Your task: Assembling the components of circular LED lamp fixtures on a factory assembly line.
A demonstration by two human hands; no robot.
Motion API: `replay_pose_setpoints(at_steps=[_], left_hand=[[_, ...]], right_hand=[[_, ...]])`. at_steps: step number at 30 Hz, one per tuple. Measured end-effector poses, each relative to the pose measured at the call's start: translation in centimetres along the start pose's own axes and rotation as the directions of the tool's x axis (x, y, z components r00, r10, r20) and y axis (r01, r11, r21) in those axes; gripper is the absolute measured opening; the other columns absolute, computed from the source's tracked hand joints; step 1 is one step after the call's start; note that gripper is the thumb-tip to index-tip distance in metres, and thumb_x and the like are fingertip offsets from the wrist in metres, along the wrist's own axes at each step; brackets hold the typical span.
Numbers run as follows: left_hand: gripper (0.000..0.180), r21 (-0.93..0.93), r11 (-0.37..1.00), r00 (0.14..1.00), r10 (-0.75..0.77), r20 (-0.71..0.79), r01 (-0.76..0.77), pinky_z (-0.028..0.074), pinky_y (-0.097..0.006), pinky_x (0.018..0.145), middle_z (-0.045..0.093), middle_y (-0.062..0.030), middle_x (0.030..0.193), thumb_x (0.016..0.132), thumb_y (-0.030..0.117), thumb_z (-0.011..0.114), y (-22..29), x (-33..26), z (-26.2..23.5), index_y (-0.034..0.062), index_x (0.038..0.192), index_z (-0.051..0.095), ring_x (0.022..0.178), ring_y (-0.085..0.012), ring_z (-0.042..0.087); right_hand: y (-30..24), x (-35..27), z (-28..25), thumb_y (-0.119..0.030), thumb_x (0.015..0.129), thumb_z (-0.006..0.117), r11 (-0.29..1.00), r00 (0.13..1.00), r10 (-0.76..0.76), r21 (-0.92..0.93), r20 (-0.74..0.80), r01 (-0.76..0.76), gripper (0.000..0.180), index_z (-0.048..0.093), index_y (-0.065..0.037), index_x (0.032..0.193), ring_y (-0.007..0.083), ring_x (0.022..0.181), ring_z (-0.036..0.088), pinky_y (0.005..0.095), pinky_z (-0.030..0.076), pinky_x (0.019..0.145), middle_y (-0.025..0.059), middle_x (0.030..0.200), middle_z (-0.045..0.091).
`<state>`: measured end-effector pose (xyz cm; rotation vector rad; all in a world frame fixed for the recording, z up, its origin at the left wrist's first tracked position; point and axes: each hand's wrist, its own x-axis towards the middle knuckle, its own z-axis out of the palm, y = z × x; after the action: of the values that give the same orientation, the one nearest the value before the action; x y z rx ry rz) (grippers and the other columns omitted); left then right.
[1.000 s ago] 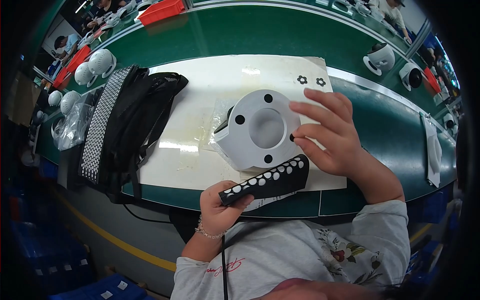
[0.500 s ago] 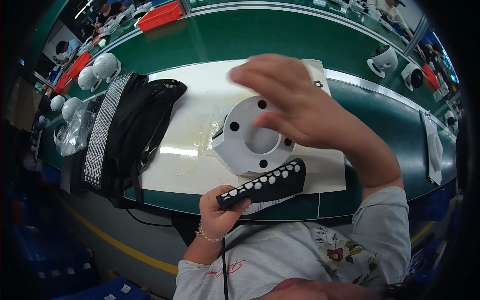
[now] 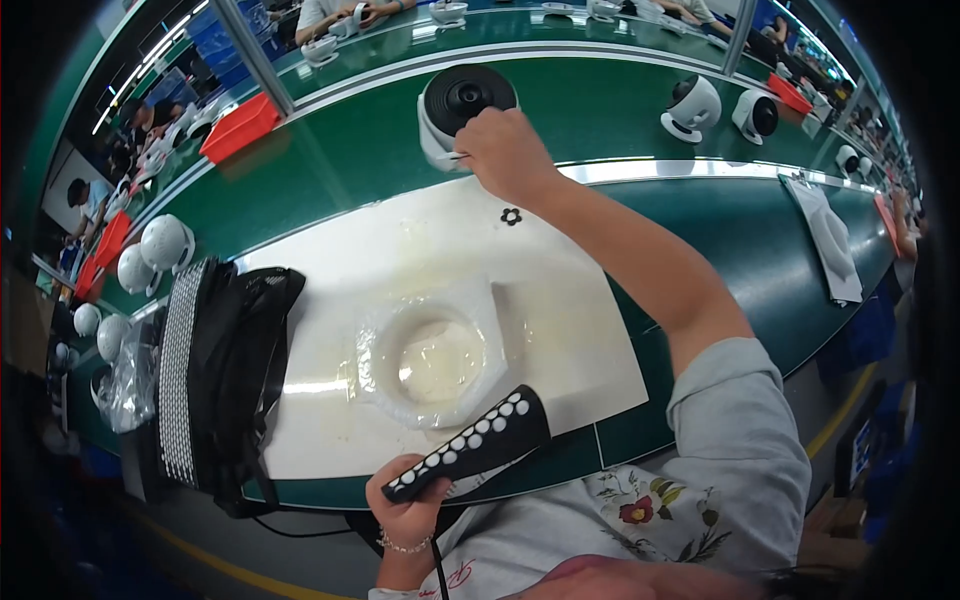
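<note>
Camera unit [image 3: 462, 110], white body with a black dome face, sits upper centre of the frame on the green belt [image 3: 640, 110], just past the far edge of the white mat [image 3: 560, 330]. Right hand [image 3: 510, 155] is on its near right side, fingers curled against the shell; grip looks closed on the unit's edge, though the contact point is hidden behind the knuckles. The long reach suggests the unit sits out on the belt lane, off the work area.

Near edge, lower centre: left hand [image 3: 405, 510] wraps the handle of a black tool [image 3: 470, 445] with rows of white dots, grip fully closed. Tool angled up-right over the mat's near edge, held clear, probably kept ready.

Mid frame: clear plastic cradle [image 3: 430, 350], round recess empty, lies on the mat centre. Shape looks made to seat a round unit.

Left of the mat: black bag [image 3: 225, 370] with a white-dotted strip, touching the mat's left edge. Small black flower-shaped part [image 3: 511, 216] on the mat's far side, just below the right wrist.

Further out: more white camera units [image 3: 692, 105] upper right on the belt, red tray [image 3: 240, 125] upper left, white sheet [image 3: 825, 235] at the right on the tabletop.
</note>
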<state>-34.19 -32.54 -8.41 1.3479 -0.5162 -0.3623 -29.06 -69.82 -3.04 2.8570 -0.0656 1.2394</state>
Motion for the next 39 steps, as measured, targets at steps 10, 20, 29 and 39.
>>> replay_pose_setpoints(at_steps=[10,20,29,39], left_hand=[[0.044,0.016,0.999,0.998,0.042,0.044,-0.043,0.044,-0.027,0.074,0.057,-0.0097,0.086,0.059,0.01,0.076,-0.8,0.6,-0.2,-0.0032,0.091,0.05,0.078,-0.0167,0.056],[0.052,0.001,0.999,0.97,0.041,-0.24,-0.042,0.046,-0.027,0.065,0.058,-0.015,0.083,0.052,0.013,0.078,-1.5,1.1,0.8,-0.0036,0.092,0.048,0.069,-0.0194,0.057],[0.04,0.002,1.0,0.959,-0.011,-0.282,0.011,0.045,-0.029,0.071,0.059,-0.0098,0.084,0.057,0.006,0.072,-1.3,1.7,1.4,-0.0012,0.09,0.051,0.075,-0.0172,0.057],[0.04,-0.021,0.999,0.984,-0.05,-0.171,0.047,0.046,-0.029,0.072,0.057,-0.0125,0.084,0.055,-0.012,0.065,-0.2,0.6,1.7,-0.0056,0.091,0.049,0.077,-0.0176,0.056]], right_hand=[[9.8,-5.7,3.9,-0.018,0.077,0.047,0.901,0.873,0.27,-0.426,0.406,-0.08,0.014,0.059,-0.01,0.077,0.0191,0.074,0.054,0.0292,0.039,0.068,0.002,0.074,0.056],[28.0,-17.7,-5.2,-0.041,0.081,0.044,0.515,0.568,0.822,-0.372,-0.041,-0.772,0.045,0.049,-0.005,0.108,0.0296,0.102,0.047,0.0357,0.037,0.085,0.0138,0.109,0.051],[32.9,-19.9,-7.2,-0.04,0.079,0.045,0.309,0.565,0.806,-0.689,-0.177,-0.656,0.034,0.05,-0.018,0.105,0.021,0.104,0.045,0.0441,0.031,0.086,0.002,0.107,0.051],[9.1,-10.5,-13.2,-0.026,0.082,0.053,0.764,0.729,0.641,0.104,-0.24,-0.637,0.029,0.053,-0.006,0.102,0.0114,0.059,0.052,0.0222,0.04,0.055,0.0042,0.07,0.057]])
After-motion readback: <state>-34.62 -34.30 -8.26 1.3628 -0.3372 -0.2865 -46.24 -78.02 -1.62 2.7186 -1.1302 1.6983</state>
